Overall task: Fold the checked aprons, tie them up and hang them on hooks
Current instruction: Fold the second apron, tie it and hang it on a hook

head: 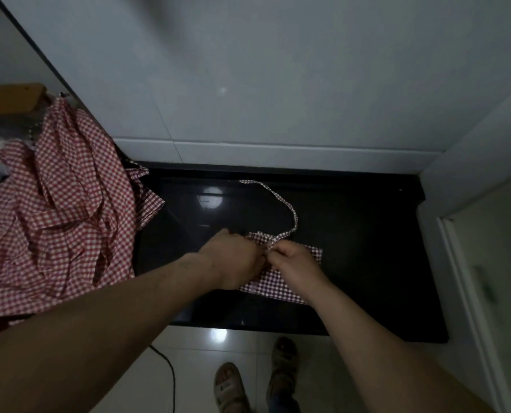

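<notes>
Red-and-white checked cloth, a small folded apron (278, 286), lies on the shiny black counter (367, 263) right under both hands. The right hand (296, 263) pinches the thin checked strap (290, 210) where it meets the bundle. The left hand (233, 259) rests on the apron's left end and touches the right hand. Its fingers are tucked away, so I cannot tell what they hold.

I think this is the tying step. To do it well, keep the bundle pressed flat and pull the strap snug, so the folds don't pop open. The strap's long tail curls away beyond the hands.

Left of the left arm sits a big messy heap of checked aprons (54, 219), which could snag the strap. Below the arms, on the floor, lie a thin black cable (170, 374) and feet in sandals (228, 389).
</notes>
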The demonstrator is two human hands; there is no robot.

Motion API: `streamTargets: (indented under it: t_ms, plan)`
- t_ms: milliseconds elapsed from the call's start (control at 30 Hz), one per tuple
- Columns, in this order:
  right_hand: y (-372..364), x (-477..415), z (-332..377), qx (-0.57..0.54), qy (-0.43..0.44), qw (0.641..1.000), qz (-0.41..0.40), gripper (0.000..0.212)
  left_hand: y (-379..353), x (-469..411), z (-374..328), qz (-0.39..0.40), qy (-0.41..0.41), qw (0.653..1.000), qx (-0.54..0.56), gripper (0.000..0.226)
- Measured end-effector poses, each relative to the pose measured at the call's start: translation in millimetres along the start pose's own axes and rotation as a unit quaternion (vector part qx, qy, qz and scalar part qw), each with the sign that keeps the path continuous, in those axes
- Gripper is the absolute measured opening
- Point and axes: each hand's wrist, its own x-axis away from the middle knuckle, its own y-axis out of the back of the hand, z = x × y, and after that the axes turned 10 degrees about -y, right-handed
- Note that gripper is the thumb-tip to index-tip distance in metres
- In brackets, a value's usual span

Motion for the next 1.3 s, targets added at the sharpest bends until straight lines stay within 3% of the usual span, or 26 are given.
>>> streamTargets:
  t_ms: [100, 200, 300, 433, 633, 800, 933, 1133, 1300]
  plan:
    - [-2, -1, -1, -0.036, -0.002, 0.999, 0.016, 0.010, -17, -2, 7, -0.020, 0.054, 0.987, 0.152, 0.032]
    - [1, 2, 1, -0.047, 0.000, 0.999, 0.013, 0.011, -26, -4, 15, -0.113, 0.047, 0.980, 0.157, 0.030]
    - [5, 8, 4, -0.079, -0.003, 0.996, 0.032, 0.015, -29, -7, 16, -0.148, -0.001, 0.983, 0.111, 0.029]
    - [11, 11, 6, -0.102, -0.007, 0.992, 0.073, 0.016, -28, -14, 12, -0.136, -0.007, 0.988, 0.076, 0.027]
    - [15, 6, 3, -0.085, -0.003, 0.994, 0.067, 0.014, -16, -16, 29, -0.101, -0.039, 0.983, 0.148, 0.019]
    - [14, 1, -2, -0.072, 0.002, 0.994, 0.079, 0.014, 13, -12, 36, -0.032, -0.117, 0.992, 0.032, 0.028]
    - [14, 2, -2, -0.065, 0.005, 0.995, 0.080, 0.020, 19, -15, 22, -0.004, -0.121, 0.991, -0.057, 0.025]
    - [10, 1, -3, -0.038, 0.005, 0.997, 0.071, 0.018, 21, -11, 35, 0.055, -0.119, 0.991, -0.021, 0.016]
    - [9, 1, -2, -0.032, -0.001, 0.998, 0.062, 0.017, 31, -13, 32, 0.066, -0.141, 0.982, -0.105, 0.019]
